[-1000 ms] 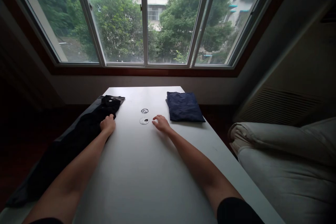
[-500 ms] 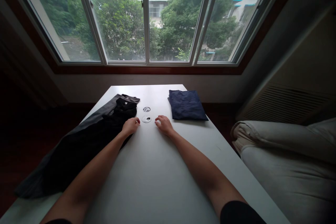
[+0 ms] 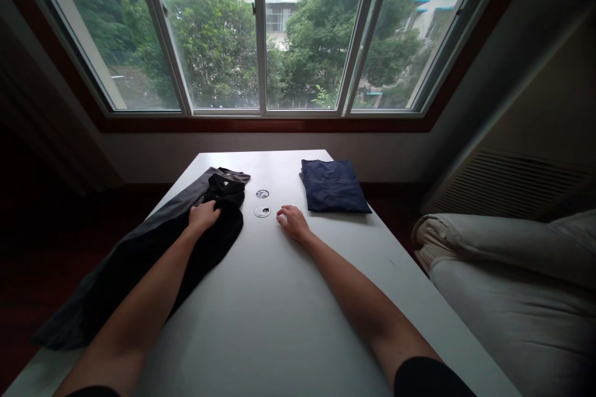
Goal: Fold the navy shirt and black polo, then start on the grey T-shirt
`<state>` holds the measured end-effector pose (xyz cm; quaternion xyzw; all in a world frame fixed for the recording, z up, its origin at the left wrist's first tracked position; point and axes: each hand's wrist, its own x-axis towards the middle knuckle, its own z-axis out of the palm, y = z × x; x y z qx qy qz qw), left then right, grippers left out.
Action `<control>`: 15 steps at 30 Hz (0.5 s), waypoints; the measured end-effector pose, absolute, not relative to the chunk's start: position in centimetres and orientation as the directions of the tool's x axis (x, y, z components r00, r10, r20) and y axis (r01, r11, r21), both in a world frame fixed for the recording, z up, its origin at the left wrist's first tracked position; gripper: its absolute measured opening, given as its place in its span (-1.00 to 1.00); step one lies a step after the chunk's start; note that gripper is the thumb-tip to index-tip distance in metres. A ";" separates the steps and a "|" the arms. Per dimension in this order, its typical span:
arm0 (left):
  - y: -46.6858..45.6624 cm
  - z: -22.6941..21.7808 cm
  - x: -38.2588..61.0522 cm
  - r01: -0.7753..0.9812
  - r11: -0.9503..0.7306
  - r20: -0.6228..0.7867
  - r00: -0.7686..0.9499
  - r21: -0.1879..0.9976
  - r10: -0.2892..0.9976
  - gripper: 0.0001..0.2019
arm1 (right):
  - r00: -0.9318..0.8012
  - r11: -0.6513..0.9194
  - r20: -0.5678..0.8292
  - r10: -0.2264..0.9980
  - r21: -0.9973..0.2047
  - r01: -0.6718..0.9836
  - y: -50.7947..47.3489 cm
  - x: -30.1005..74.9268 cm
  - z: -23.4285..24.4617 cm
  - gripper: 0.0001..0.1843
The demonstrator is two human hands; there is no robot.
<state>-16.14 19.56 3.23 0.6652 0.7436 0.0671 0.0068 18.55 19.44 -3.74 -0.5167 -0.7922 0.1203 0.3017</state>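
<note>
A long black garment lies spread along the left side of the white table, its collar end near the far edge. My left hand rests on top of it near the collar, fingers curled into the cloth. My right hand lies on the bare tabletop with loosely spread fingers, holding nothing, just right of two round cable grommets. A folded dark blue garment sits at the far right of the table, apart from my right hand.
A wide window runs behind the table, with trees outside. A pale sofa cushion stands close to the table's right edge. The floor to the left is dark.
The black garment slid right onto the table with my left hand. My left hand then moved back left on the cloth. My right hand barely moved.
</note>
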 end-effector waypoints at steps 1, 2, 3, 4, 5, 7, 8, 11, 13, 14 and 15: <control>19.4 3.8 -15.4 0.990 0.051 0.061 -0.059 0.128 0.996 -0.67 | -0.280 0.433 0.351 0.894 -0.508 0.745 19.4 18.5 -3.7 -0.82; 19.1 4.4 -14.4 0.985 -0.011 0.050 0.002 0.174 0.999 -0.68 | -0.276 0.429 0.349 0.896 -0.517 0.741 19.4 18.4 -3.5 -0.82; 18.5 5.1 -13.0 0.967 -0.078 0.047 0.069 0.242 0.997 -0.69 | -0.272 0.429 0.350 0.896 -0.530 0.732 19.4 18.4 -3.4 -0.82; 17.6 5.9 -11.4 0.933 -0.148 0.044 0.141 0.327 0.989 -0.69 | -0.266 0.432 0.359 0.895 -0.548 0.716 19.3 18.4 -3.2 -0.81; 16.4 6.8 -9.6 0.877 -0.228 0.041 0.233 0.424 0.972 -0.68 | -0.253 0.436 0.374 0.892 -0.572 0.695 19.3 18.4 -3.1 -0.80; 13.0 9.0 -6.0 0.710 -0.379 0.063 0.429 0.594 0.901 -0.67 | -0.222 0.442 0.399 0.890 -0.632 0.637 19.2 18.4 -2.8 -0.76; 10.9 10.2 -4.3 0.634 -0.443 0.092 0.507 0.634 0.857 -0.68 | -0.201 0.432 0.396 0.896 -0.669 0.605 19.2 18.5 -2.7 -0.73; 4.9 13.7 -0.8 0.393 -0.633 0.115 0.785 0.667 0.609 -0.72 | -0.141 0.358 0.335 0.932 -0.784 0.507 19.3 18.9 -2.7 -0.62; 3.1 14.8 -0.1 0.261 -0.697 0.110 0.892 0.668 0.438 -0.63 | -0.105 0.307 0.292 0.951 -0.837 0.454 19.4 19.1 -2.8 -0.60; 3.1 14.7 -0.2 0.257 -0.714 0.112 0.898 0.652 0.426 -0.62 | -0.103 0.291 0.274 0.956 -0.852 0.434 19.5 19.2 -2.9 -0.61; 3.8 14.3 -0.8 0.302 -0.718 0.114 0.876 0.627 0.468 -0.63 | -0.112 0.280 0.257 0.960 -0.863 0.421 19.5 19.2 -2.9 -0.63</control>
